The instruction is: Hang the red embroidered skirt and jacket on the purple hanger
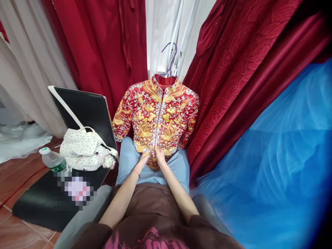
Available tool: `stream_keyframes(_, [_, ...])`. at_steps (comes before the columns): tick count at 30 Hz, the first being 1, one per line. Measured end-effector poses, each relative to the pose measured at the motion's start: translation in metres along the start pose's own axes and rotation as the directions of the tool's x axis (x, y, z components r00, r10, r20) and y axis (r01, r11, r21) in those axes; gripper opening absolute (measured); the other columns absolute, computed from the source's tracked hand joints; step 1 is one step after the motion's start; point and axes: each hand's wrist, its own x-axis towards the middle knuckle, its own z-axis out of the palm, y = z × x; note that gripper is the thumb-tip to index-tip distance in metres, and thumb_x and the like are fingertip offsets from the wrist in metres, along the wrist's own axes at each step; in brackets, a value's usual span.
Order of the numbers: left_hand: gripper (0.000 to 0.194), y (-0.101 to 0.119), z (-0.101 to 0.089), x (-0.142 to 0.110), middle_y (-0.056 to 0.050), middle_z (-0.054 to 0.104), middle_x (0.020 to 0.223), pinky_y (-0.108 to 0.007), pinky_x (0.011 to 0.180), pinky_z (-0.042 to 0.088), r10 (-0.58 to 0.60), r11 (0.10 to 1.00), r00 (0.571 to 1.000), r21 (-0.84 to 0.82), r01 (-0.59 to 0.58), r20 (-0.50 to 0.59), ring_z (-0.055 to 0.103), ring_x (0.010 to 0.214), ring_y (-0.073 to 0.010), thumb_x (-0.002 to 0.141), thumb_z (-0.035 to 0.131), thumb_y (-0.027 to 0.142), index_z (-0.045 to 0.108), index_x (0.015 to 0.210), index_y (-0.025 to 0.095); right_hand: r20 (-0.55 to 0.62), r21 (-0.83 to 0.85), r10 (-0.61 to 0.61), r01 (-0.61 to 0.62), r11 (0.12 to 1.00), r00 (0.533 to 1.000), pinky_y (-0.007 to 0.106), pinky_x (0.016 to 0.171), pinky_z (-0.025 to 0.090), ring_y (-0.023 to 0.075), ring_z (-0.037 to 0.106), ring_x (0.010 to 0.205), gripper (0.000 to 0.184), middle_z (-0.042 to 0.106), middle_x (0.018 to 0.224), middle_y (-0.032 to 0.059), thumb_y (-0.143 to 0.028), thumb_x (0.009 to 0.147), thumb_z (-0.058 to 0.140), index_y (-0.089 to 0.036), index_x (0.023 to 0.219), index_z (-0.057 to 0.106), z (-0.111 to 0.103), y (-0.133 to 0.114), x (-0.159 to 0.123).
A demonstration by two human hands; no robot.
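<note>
A red jacket (145, 119) with gold and silver embroidery stands upright before me on a purple hanger (176, 52), its lower edge between my knees. A zip runs down its front, closed along the length that shows. With fingers pinched, my left hand (145, 157) holds the bottom hem just left of the zip. My right hand (159, 155) is closed on the hem at the zip's lower end, close beside the left. Small parts between the fingertips are hidden.
On my left, a black chair (36, 207) bears a white dotted bag (77, 147), a plastic bottle (53, 159) and a blurred-out item. Dark red garments (103, 41) hang behind the jacket and to its right. Blue tulle (272, 180) spreads at the far right.
</note>
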Motion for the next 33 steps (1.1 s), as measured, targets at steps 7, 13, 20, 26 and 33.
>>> stream_keyframes(7, [0.052,0.012,0.009,-0.007,-0.012,0.073,0.122,-0.034,0.099,0.05,0.024,0.997,0.994,0.08,-0.016,-0.104,0.068,0.111,-0.0212,0.069,0.087,0.028,0.069,0.117,0.017,0.009,0.056,-0.09,0.089,0.994,0.996,0.026,0.054,0.039,0.0109,0.047,0.048,0.033,0.06,0.053,0.0001,-0.039,0.081,0.064,-0.019,0.054,0.06,0.022,-0.064,0.013])
stream_keyframes(13, [0.036,0.035,0.017,-0.023,-0.013,0.075,0.101,-0.034,0.087,0.055,-0.098,0.918,0.982,0.367,0.151,-0.16,0.072,0.093,-0.0208,0.088,0.071,0.036,0.067,0.114,0.012,0.131,0.058,-0.376,0.371,0.927,0.917,0.022,0.053,0.04,0.0082,0.05,0.048,0.029,0.062,0.058,-0.0008,-0.037,0.085,0.06,-0.019,0.062,0.06,0.034,-0.149,0.019])
stream_keyframes(20, [0.038,0.134,0.048,-0.058,-0.013,0.074,0.1,-0.038,0.093,0.051,0.197,0.146,0.98,0.989,0.002,-0.032,0.068,0.109,-0.0304,0.088,0.064,0.056,0.068,0.087,0.018,0.232,0.029,-0.298,0.3,0.954,0.926,0.02,0.045,0.033,0.006,0.044,0.042,0.024,0.057,0.052,-0.003,-0.034,0.081,0.059,-0.018,0.063,0.06,0.028,-0.164,0.007])
stream_keyframes(26, [0.025,0.19,0.112,-0.04,-0.012,0.072,0.116,-0.028,0.083,0.049,0.51,-0.148,0.815,0.961,-0.232,0.275,0.069,0.109,-0.023,0.097,0.051,0.025,0.062,0.118,0.018,0.276,0.057,-0.182,0.173,0.983,0.944,0.019,0.041,0.025,0.0049,0.035,0.039,0.025,0.047,0.046,-0.0058,-0.03,0.079,0.059,-0.019,0.058,0.054,0.034,-0.167,0.007])
stream_keyframes(33, [0.032,0.176,0.114,-0.023,-0.016,0.076,0.103,-0.029,0.079,0.048,0.391,-0.129,0.88,0.962,-0.239,0.271,0.073,0.101,-0.0258,0.101,0.041,0.024,0.071,0.108,0.014,0.348,-0.022,-0.261,0.286,0.958,0.9,0.019,0.043,0.029,0.0061,0.038,0.039,0.022,0.048,0.046,-0.0065,-0.034,0.079,0.056,-0.018,0.064,0.06,0.038,-0.182,0.005])
